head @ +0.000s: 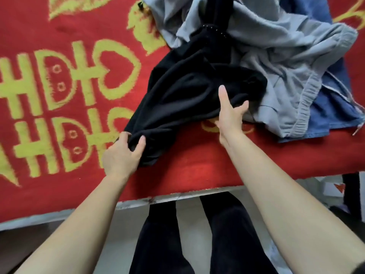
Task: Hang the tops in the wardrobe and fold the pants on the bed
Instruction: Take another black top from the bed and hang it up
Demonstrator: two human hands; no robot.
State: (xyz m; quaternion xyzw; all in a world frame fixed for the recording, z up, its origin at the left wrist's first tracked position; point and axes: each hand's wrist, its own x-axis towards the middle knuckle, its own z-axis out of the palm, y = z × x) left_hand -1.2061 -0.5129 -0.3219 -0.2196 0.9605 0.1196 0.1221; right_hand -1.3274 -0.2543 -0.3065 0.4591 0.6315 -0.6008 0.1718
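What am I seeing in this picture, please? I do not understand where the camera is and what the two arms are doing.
There is one picture, taken by a camera worn on a person's head, looking down at their own bare arms. The person stands at a bed covered by a red blanket with yellow patterns. On it lies a pile of clothes: a black garment, a grey garment and some blue fabric. The left hand pinches one end of the black garment; the right hand lies on its edge, fingers spread.

Bed [197, 169] under red-and-gold blanket [59, 95], black garment [187, 91], grey sweatpants [286, 66] — blue denim [325, 107] beneath — heaped together
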